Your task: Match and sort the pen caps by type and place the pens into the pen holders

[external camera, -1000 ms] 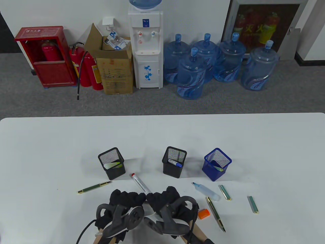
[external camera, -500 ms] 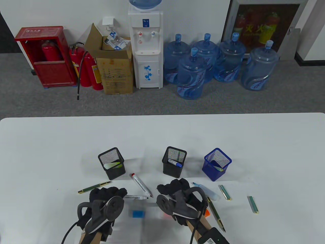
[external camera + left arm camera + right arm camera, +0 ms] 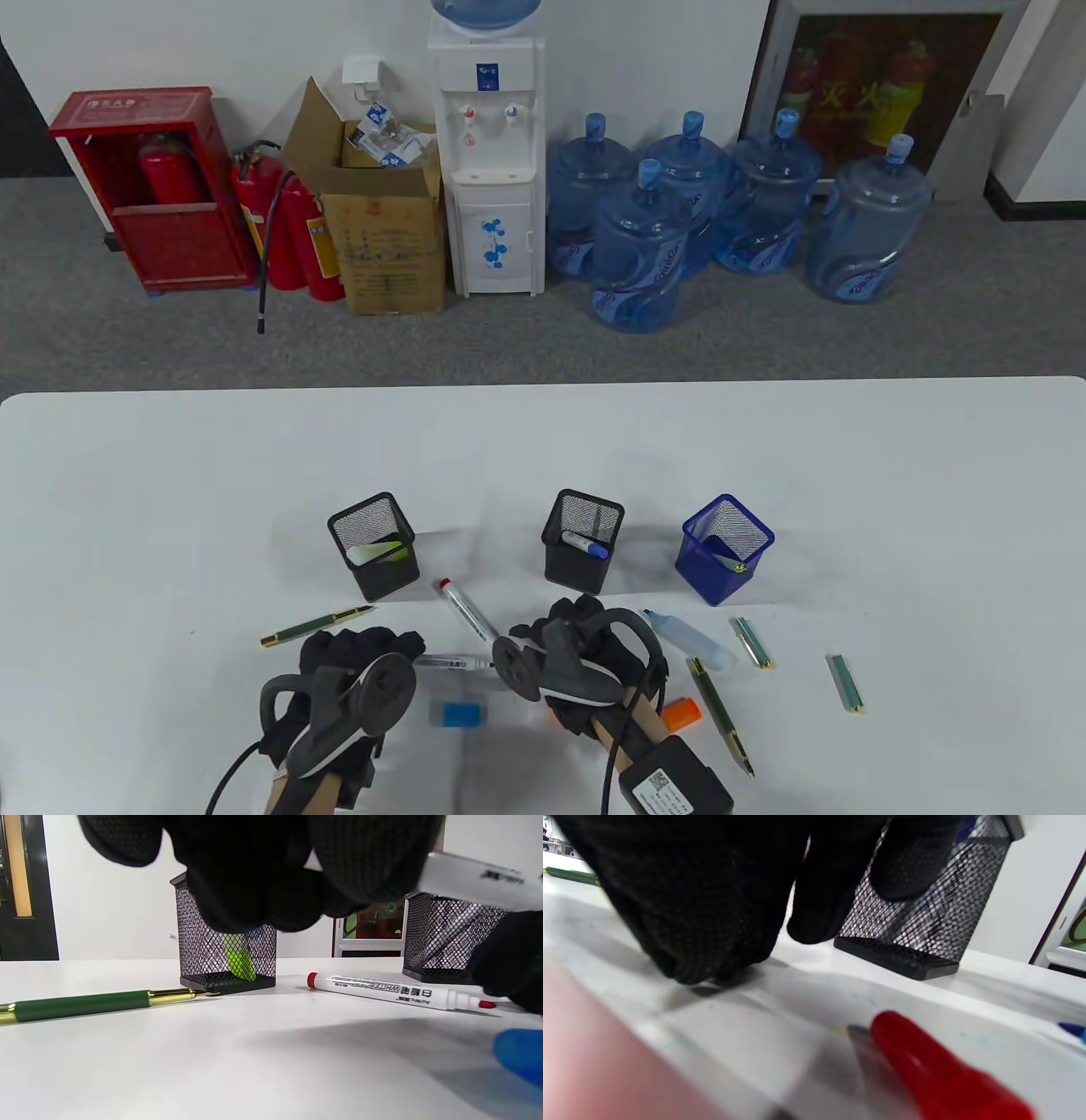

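My left hand (image 3: 361, 658) grips a white marker (image 3: 454, 660) level above the table; its barrel shows in the left wrist view (image 3: 479, 878). A blue cap (image 3: 462, 715) lies loose below it. A red whiteboard marker (image 3: 468, 611) lies uncapped on the table (image 3: 170, 475), its red tip (image 3: 488, 1004) beside my right hand (image 3: 573, 637). That hand's fingers (image 3: 704, 942) bend down to the table; whether they grip anything is hidden. A red cap (image 3: 946, 1077) lies blurred under the wrist. Three holders stand behind: left black (image 3: 373, 546), middle black (image 3: 582, 552), blue (image 3: 726, 548).
A green pen (image 3: 316, 626) lies left of my left hand, another (image 3: 721, 717) right of my right. A blue highlighter (image 3: 687, 641), an orange cap (image 3: 679, 715) and two green caps (image 3: 752, 643) (image 3: 846, 682) lie at the right. Each holder has a pen inside.
The hands, together on one marker a second ago, have parted. The left moved left with the white marker, the blue cap now lies on the table, and the right moved toward the red marker.
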A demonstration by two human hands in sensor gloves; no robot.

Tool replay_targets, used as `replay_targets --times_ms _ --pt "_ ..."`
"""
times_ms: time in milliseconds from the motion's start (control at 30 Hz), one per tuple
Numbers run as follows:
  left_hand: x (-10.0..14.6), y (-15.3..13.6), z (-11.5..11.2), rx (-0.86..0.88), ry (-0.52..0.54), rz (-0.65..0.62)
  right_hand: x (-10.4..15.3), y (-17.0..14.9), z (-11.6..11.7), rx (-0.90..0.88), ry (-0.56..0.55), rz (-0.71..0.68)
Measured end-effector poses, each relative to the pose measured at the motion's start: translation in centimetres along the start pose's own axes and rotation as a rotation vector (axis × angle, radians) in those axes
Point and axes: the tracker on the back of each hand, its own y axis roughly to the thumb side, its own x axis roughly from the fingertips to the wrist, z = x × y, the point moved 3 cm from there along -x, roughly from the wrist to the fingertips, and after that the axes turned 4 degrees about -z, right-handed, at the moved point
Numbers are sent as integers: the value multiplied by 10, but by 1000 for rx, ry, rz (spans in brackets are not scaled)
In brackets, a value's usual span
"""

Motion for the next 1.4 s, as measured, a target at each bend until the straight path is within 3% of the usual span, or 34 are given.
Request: replay_targets --times_ms 367,467,600,767,867,1167,1400 --pt "0 4 -3 7 -10 -14 6 -5 -5 34 -29 1" --pt "0 6 -4 21 2 -21 21 -22 -19 -48 -64 36" --pt "1 15 0 56 33 -44 58 -47 -39 -120 -227 59" --pt "4 32 5 75 88 -85 90 -73 -33 -304 -334 141" --pt "8 47 11 49 191 -133 96 -73 -22 -283 -287 125" --pt "5 69 6 10 171 -165 100 -68 -29 -335 -386 89" --pt "5 76 5 14 172 -177 99 -59 -27 -313 -380 64"
